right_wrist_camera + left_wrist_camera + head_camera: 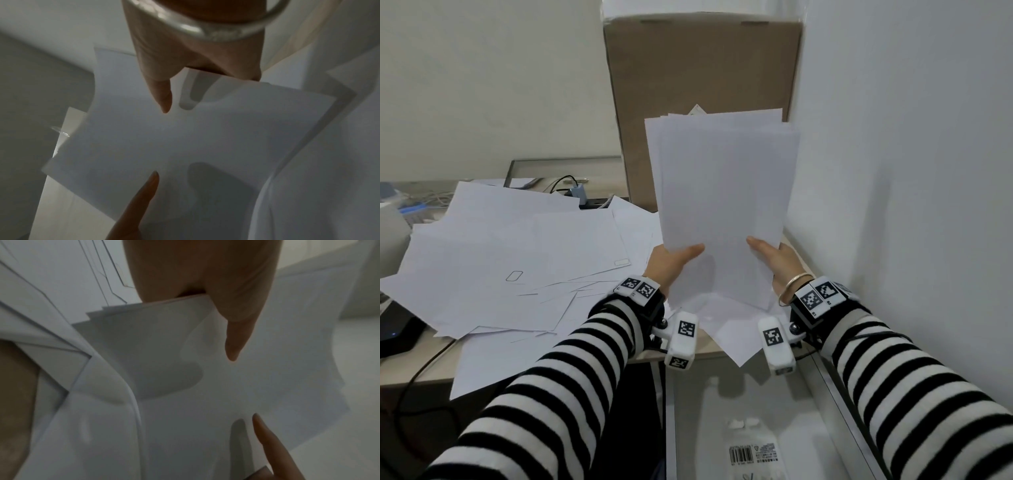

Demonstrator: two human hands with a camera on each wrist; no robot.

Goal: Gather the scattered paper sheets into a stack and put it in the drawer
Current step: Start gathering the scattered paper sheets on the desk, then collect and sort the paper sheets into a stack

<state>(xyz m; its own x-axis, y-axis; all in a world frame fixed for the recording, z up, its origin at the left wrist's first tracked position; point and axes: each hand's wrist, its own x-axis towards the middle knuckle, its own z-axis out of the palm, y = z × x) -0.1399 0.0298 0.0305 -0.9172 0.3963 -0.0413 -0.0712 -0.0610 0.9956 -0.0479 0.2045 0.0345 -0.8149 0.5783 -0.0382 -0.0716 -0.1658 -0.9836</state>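
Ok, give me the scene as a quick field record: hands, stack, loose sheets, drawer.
left hand: grips stack's lower left edge
right hand: grips stack's lower right edge
stack: held upright above desk, top edges uneven
loose sheets: many scattered on desk, left of stack
drawer: open below hands, holds a barcoded packet

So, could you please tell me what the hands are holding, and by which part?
A stack of paper sheets, gripped near its lower end: left hand on its left edge, right hand on its right.

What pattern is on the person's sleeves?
Black and white horizontal stripes on both sleeves, clearest in the head view.
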